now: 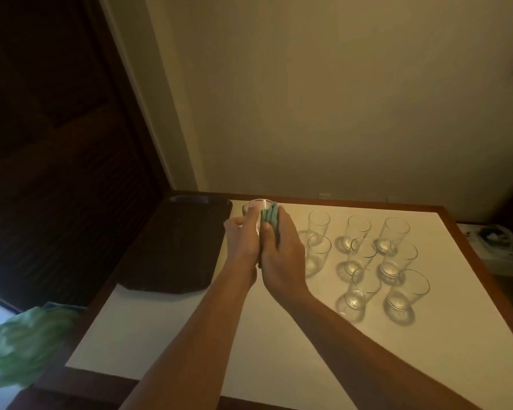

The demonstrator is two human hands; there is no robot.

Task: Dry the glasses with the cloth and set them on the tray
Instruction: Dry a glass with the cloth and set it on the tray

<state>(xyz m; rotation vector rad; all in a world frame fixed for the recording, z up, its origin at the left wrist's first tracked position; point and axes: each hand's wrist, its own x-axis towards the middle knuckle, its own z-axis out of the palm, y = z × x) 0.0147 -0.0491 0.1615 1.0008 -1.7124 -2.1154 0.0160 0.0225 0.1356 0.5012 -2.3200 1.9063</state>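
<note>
Drying step: left hand (243, 238) grips the glass (256, 210), right hand (282, 250) presses the cloth (270, 221) against it; placement on the tray (172, 247) should follow.

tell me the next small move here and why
Probably keep rubbing the green cloth around the glass: the left hand holds it and the right hand presses the cloth to its side. The dark tray on the left holds no glasses, so set it there afterwards.
</note>
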